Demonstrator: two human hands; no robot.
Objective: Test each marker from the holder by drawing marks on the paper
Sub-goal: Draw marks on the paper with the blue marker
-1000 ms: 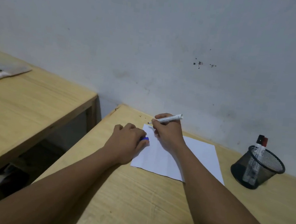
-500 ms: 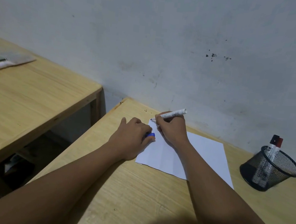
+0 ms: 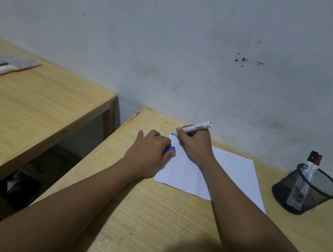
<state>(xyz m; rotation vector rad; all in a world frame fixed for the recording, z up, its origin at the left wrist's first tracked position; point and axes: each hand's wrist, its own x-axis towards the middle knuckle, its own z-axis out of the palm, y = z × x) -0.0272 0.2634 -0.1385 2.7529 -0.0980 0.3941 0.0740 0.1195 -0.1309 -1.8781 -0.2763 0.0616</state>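
A white sheet of paper (image 3: 230, 172) lies on the wooden desk (image 3: 163, 217). My right hand (image 3: 196, 147) grips a white marker (image 3: 197, 127), its dark tip touching the paper's far left corner. My left hand (image 3: 148, 154) rests on the paper's left edge, closed around a blue marker cap (image 3: 170, 148). At the right stands a black mesh holder (image 3: 306, 190) with two markers (image 3: 311, 166), one black-capped and one red-capped.
A grey wall (image 3: 189, 46) runs directly behind the desk. A second wooden table (image 3: 31, 108) stands to the left across a gap, with flat packets (image 3: 6, 65) on its far end. Dark clutter lies on the floor beneath the gap.
The view has shifted slightly, so the scene sits a little to the right and lower. Both hands keep their grips and places at the paper's far left corner.
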